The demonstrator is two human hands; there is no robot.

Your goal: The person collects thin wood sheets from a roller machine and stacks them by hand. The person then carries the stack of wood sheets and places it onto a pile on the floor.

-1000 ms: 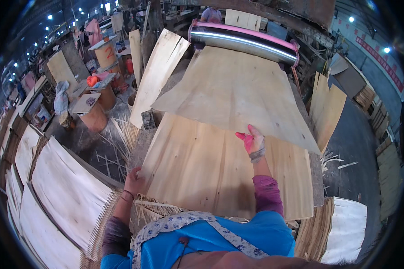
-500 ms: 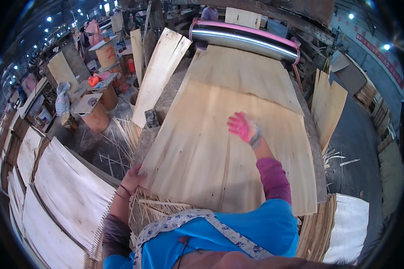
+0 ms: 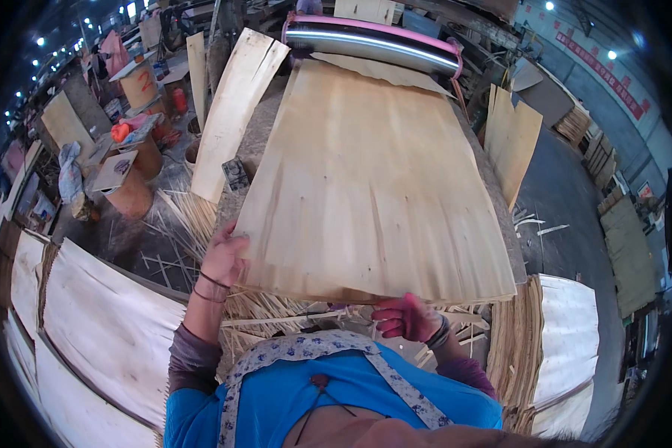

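Note:
A wide pale wood veneer sheet point(image 3: 366, 194) lies on a stack of similar sheets in front of me, its far edge close to a shiny roller. My left hand point(image 3: 225, 256) is closed on the sheet's near left corner, fingers partly hidden at the edge. In a pink glove, my right hand point(image 3: 409, 317) is curled just at the near edge, right of its middle. Whether it pinches that edge or something else cannot be made out.
The metal roller point(image 3: 373, 46) with pink ends spans the far side. White veneer stacks stand at left point(image 3: 104, 313) and right point(image 3: 567, 328). Wood scraps point(image 3: 269, 306) lie between me and the stack. A tall veneer piece point(image 3: 239, 112) leans at the left; round drums point(image 3: 127, 187) stand beyond.
The top veneer sheet has slid away from me toward the roller. My right hand has come back from above the sheet's middle to its near edge, its spread fingers now curled.

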